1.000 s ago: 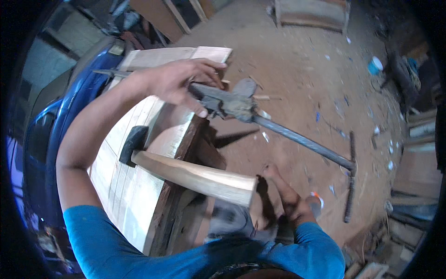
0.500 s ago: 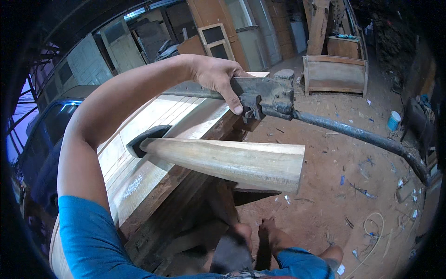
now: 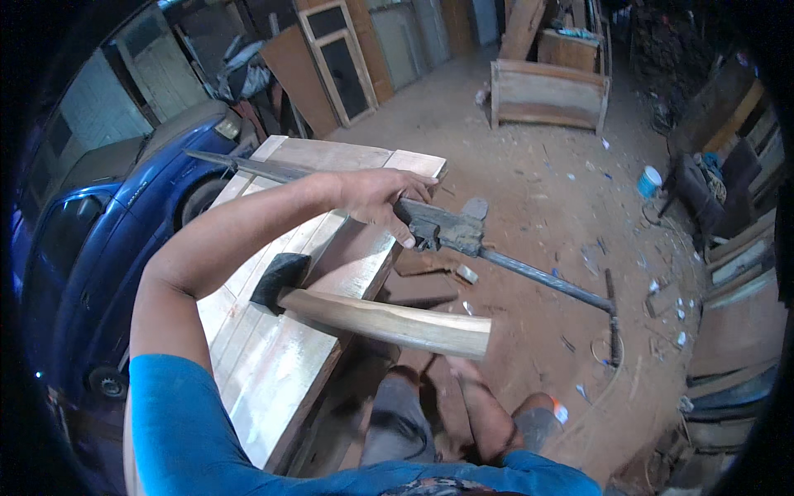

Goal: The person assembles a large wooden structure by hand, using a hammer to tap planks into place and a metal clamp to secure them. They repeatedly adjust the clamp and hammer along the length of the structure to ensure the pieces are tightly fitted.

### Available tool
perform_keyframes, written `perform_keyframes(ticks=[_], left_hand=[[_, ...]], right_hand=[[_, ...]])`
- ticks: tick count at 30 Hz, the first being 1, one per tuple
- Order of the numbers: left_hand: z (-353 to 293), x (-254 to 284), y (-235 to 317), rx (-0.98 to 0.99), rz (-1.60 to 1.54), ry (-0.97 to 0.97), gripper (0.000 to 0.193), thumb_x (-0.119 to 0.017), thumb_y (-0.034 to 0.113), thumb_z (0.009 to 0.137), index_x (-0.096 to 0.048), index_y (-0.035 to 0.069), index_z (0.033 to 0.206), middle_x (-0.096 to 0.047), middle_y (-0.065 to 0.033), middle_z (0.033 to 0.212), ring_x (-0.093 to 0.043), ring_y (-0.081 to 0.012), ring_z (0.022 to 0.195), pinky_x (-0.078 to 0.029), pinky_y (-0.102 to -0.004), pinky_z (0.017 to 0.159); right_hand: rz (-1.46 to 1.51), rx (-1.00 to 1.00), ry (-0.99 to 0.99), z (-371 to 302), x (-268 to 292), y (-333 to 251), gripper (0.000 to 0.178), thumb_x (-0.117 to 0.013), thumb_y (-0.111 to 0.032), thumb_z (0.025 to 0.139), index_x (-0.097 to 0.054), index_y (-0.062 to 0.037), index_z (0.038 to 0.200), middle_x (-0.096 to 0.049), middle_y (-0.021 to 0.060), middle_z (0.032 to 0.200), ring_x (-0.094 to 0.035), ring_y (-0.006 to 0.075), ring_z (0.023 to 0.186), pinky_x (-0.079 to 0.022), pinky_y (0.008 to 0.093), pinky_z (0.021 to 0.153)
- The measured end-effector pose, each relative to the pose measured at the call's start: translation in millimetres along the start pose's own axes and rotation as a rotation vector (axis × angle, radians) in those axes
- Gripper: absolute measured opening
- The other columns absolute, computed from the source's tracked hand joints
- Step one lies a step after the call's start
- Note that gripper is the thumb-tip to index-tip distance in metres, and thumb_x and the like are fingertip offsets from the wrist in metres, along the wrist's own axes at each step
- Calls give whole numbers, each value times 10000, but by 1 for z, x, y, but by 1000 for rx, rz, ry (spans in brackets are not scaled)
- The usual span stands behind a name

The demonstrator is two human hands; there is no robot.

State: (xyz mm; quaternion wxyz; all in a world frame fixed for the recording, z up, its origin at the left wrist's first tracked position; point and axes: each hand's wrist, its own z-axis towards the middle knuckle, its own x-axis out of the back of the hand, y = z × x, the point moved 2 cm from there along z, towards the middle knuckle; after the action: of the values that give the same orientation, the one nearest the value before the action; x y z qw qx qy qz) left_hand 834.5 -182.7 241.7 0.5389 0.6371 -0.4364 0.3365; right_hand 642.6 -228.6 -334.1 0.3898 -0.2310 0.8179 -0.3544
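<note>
The wooden panel point(image 3: 273, 397) at left bears a hammer point(image 3: 389, 319). Left hand point(image 3: 382, 202) grips a clamp point(image 3: 455, 231), seemingly adjusting it; steadiness needed. Right hand point(image 3: 465, 372): cannot tell.

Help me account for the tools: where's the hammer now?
In the head view, the hammer lies just left of centre, partly on the planks below the left hand and clamp, its handle jutting past their right edge.

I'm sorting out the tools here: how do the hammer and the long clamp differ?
The hammer has a thick, pale wooden handle and a dark head; the clamp looks to be grey metal throughout. The clamp is much longer than the hammer. The left hand grips the clamp, while no hand shows on the hammer. Both jut past the edge of the boards.
</note>
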Motion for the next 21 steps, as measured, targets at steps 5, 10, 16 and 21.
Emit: perform_keyframes(ticks=[5,10,16,21], left_hand=[[7,-5,-9,-123,60,15,654,-872,423,711,-712,13,1194,-626,-146,1384,-374,-376,1471,-324,-486,1200],[-4,2,2,-60,129,3,607,-869,381,731,-710,58,1220,-629,-82,1394,-372,-341,1479,-332,-476,1196],[-3,5,2,-22,111,-57,682,-845,422,735,-676,77,1299,-580,-60,1460,-313,-308,1514,-270,-527,1219],[12,1,-3,-56,109,-54,658,-814,436,751,-677,98,1299,-557,-36,1487,-291,-275,1527,-236,-536,1238]], right_hand=[[293,-112,-154,-125,-67,-119,609,-762,-216,908,-515,-21,1430,-681,100,1217,-677,204,1050,-550,373,912],[-177,-80,-294,-168,-147,-223,565,-768,-147,921,-536,-12,1418,-690,33,1126,-670,142,995,-555,322,864],[282,-51,-399,-209,-217,-288,498,-728,-106,954,-543,-3,1405,-686,3,1080,-659,101,958,-542,250,791],[415,66,-176,-219,-248,-297,517,-683,-158,982,-501,-26,1447,-650,4,1044,-620,68,887,-525,244,731]])
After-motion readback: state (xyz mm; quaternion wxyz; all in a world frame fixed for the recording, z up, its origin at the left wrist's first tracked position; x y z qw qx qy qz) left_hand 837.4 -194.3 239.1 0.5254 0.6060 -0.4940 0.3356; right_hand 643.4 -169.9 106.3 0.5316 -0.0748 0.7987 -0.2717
